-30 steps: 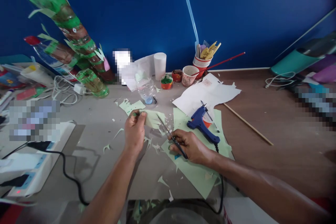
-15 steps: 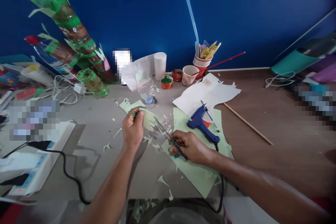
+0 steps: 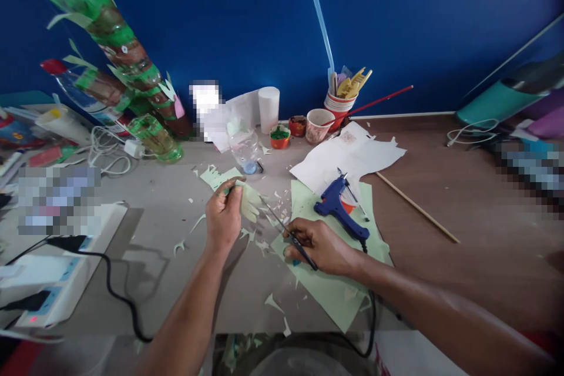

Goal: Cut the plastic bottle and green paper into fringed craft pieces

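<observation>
My left hand (image 3: 224,214) pinches a small pale green paper piece (image 3: 249,202) between thumb and fingers. The piece has finger-like points cut along its lower right edge. In my right hand (image 3: 315,244) is a pair of scissors (image 3: 288,235) with dark handles, seen nearly edge-on. Their thin blades point up and left, the tips close beside the paper's right edge. Whether the blades touch the paper I cannot tell. Under my right hand lies a larger green paper sheet (image 3: 339,299). Another cut green piece (image 3: 215,176) rests behind my left hand.
A blue glue gun (image 3: 339,205) lies on the green sheet, its cord running to the front edge. Behind are white paper (image 3: 352,155), paint cups (image 3: 279,136) and a clear plastic cup (image 3: 244,150). A painted bottle tower (image 3: 132,59) leans at left, above a power strip (image 3: 94,247).
Both hands keep nearly the same place and grip. The held green paper has tilted very slightly, and the scissors have barely shifted.
</observation>
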`<action>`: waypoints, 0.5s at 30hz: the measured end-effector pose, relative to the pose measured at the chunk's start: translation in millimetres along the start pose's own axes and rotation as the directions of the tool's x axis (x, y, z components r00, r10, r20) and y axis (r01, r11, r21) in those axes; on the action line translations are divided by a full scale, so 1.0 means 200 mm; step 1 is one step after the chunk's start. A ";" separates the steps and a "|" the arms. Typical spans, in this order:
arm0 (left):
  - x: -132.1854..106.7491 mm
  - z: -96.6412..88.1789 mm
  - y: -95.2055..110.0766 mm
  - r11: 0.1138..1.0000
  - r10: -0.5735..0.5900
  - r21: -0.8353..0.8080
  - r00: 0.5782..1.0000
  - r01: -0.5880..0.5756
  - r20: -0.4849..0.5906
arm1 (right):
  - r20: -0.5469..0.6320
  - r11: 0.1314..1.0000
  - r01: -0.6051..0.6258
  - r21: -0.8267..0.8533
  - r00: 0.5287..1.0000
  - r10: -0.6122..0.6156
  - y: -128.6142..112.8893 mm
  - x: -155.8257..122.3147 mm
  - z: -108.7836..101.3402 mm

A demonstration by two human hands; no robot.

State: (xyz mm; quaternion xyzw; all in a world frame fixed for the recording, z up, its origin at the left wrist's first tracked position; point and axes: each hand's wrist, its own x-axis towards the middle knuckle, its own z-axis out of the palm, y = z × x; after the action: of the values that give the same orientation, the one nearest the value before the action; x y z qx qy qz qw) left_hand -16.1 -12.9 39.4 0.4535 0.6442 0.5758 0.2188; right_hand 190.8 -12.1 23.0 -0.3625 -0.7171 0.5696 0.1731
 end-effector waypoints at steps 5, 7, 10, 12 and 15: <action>0.00 0.00 -0.01 0.999 -0.034 -0.034 0.999 0.035 0.025 | -0.002 1.000 0.007 0.002 1.000 -0.007 0.00 0.00 0.00; 0.00 0.00 -0.01 0.999 -0.028 -0.035 0.999 0.030 0.043 | -0.011 1.000 0.012 -0.004 1.000 -0.012 0.00 0.00 0.00; 0.00 0.00 -0.01 0.999 -0.017 -0.031 0.998 0.019 0.060 | -0.001 1.000 0.007 0.007 1.000 -0.007 0.00 0.00 0.00; 0.00 0.00 -0.02 0.999 -0.019 -0.037 0.998 0.021 0.058 | 0.017 1.000 0.001 0.030 1.000 -0.001 0.00 0.00 0.00; 0.00 0.00 -0.02 0.999 -0.020 -0.024 0.997 0.022 0.076 | 0.018 0.999 -0.006 0.040 1.000 0.005 0.00 0.00 0.00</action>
State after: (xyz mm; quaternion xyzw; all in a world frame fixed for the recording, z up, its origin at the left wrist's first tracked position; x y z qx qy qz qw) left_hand -17.0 -12.9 35.2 0.4654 0.6331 0.5636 0.2548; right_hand 190.4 -11.6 23.8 -0.3556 -0.7060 0.5877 0.1723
